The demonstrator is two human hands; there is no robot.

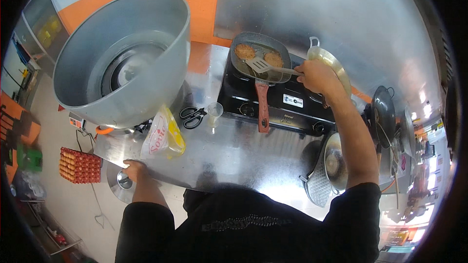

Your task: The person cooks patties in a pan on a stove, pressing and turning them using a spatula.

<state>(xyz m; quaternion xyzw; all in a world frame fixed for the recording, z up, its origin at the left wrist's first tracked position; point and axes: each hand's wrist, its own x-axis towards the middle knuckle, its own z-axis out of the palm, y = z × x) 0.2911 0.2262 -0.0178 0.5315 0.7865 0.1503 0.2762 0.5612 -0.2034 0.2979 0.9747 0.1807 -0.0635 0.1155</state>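
My right hand (317,77) grips the handle of a slotted turner (260,65), whose blade is over the square frying pan (244,70). Two browned patties lie in oil in the pan, one patty (244,52) at the left, the other patty (273,59) at the right beside the turner. The pan stands on the left burner of a black gas stove (237,102), its wooden-looking handle (263,106) pointing towards me. My left hand (135,170) is at the front left edge of the steel table (234,153); whether its fingers grip the edge or something small is unclear.
A huge metal pot (161,91) stands at the left. Near it are a plastic oil pouch (161,135), black-handled scissors (193,117) and a small clear cup (214,109). A metal wok (335,160) and quilted mitt (319,188) are at the right. Egg trays (80,166) stand lower left.
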